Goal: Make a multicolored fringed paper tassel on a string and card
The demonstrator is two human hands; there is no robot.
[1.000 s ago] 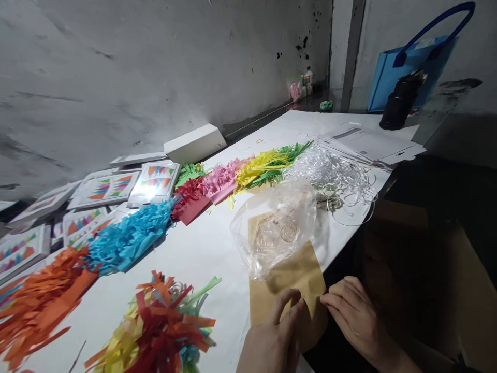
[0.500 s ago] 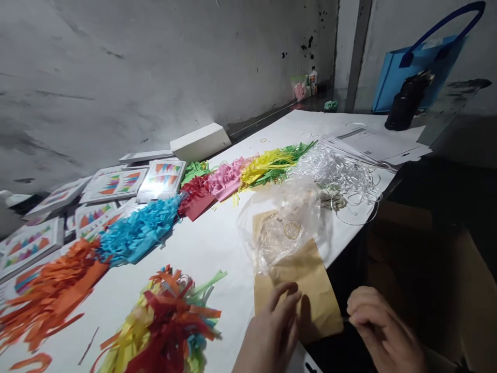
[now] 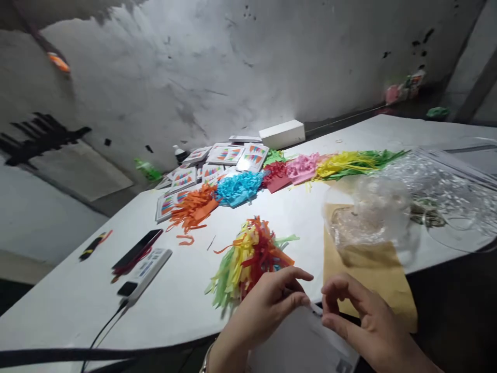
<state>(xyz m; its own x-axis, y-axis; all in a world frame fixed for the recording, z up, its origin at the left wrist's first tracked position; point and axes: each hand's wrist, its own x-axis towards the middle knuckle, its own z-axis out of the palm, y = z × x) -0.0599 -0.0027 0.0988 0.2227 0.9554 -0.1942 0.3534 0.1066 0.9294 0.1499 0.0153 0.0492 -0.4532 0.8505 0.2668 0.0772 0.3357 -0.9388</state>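
My left hand (image 3: pixel 272 303) is at the lower middle, thumb and index finger apart, beside a tassel bundle (image 3: pixel 252 259) of yellow, red, orange and green paper strips. Close to its right, my right hand (image 3: pixel 367 318) has its thumb and curved fingers apart, over the near edge of a brown paper sheet (image 3: pixel 382 274). Below and between both hands lies a flat white package (image 3: pixel 298 342), with a small white tab near my left thumb. Nothing is visibly gripped in either hand. A clear plastic bag (image 3: pixel 361 223) rests on the brown sheet.
Blue (image 3: pixel 240 189), orange, red, pink, yellow and green paper tassels cross the white table (image 3: pixel 186 305). Printed packs (image 3: pixel 225 154) and a white box (image 3: pixel 282 133) stand behind. At left are a phone (image 3: pixel 137 248) and power strip (image 3: pixel 149 272); white cords (image 3: pixel 458 181) lie right.
The view has swung left, bringing the phone and power strip in. My hands have come closer together, and the white package now shows below them. My right fingers have parted.
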